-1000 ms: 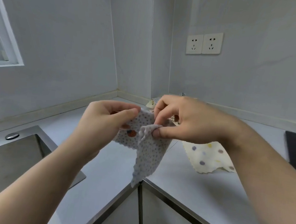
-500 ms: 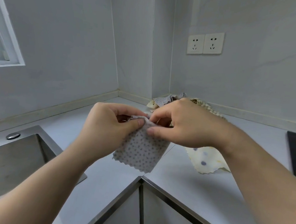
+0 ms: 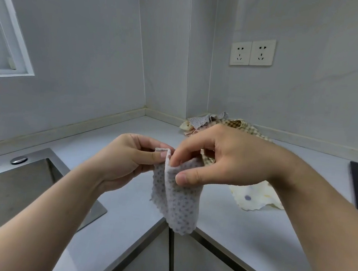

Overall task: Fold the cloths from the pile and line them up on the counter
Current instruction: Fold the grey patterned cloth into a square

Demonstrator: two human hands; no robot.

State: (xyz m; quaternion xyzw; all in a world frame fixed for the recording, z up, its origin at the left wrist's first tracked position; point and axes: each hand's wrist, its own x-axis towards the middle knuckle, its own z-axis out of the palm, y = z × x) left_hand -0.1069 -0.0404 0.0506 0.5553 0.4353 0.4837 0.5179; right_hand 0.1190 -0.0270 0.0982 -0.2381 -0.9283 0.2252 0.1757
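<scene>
Grey walls are meeting in a corner above a pale counter (image 3: 240, 234), and the inspection runs from the left. A steel sink (image 3: 13, 188) is sitting sunk into the counter at the far left, playing no part in the work. Next along, the left hand (image 3: 124, 160) is pinching the top edge of a grey dotted cloth (image 3: 177, 201) between thumb and forefinger, the other fingers curled in. The cloth is hanging in the air between the hands, above the counter's front corner and touching nothing below; it is doubling over along an upright crease, and its lower edges are not lying level. The right hand (image 3: 222, 159) is gripping the same cloth just beside the left, forefinger at the top of the crease and thumb pressing the front layer lower down. Behind that hand, the pile (image 3: 210, 122) of unfolded cloths is lying in the back corner against the wall, and a cream spotted cloth (image 3: 255, 196) is lying loose on the counter to the right, partly hidden by the wrist. In my judgement the fold is only half made: the corners should be brought together and matched before the crease is pressed, and the cloth would be better laid flat on the counter to smooth it than finished in mid-air, where thin fabric slips. No folded row is visible yet.
</scene>
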